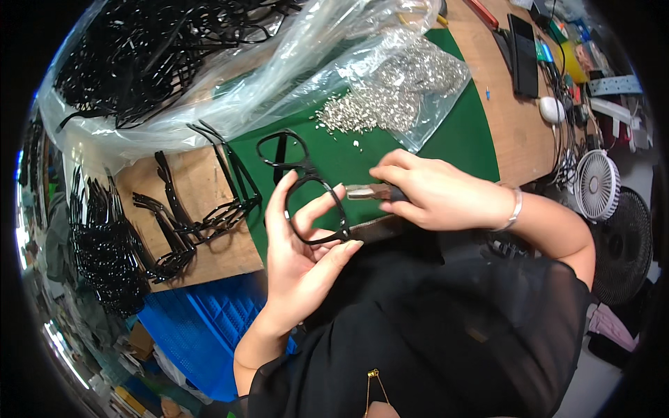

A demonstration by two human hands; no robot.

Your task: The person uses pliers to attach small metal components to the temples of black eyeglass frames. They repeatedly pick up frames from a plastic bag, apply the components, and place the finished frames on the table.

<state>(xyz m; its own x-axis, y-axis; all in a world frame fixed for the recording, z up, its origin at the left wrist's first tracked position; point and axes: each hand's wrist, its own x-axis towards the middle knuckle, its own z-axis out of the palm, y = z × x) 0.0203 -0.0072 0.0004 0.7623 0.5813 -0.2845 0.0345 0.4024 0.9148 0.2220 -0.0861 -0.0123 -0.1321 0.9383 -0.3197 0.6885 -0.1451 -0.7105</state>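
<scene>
I log one black glasses frame (311, 172) above the green mat (456, 157), left hand (296, 268) gripping its rim; right hand (442, 194) closed on one pair of pliers (369, 191). One bag of silver parts (425, 73) lies beyond; leftward black frames (104, 244), uncountable, crowd the worktop (519, 143).

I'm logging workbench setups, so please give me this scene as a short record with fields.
Left hand: holds a black glasses frame
Right hand: grips pliers, tip close to the frame; contact unclear
Small silvery pieces: some loose, some in a clear bag
Mat: green, under those pieces
Left side: more black frames on a wooden surface
Right side: dark phone, white fan
</scene>
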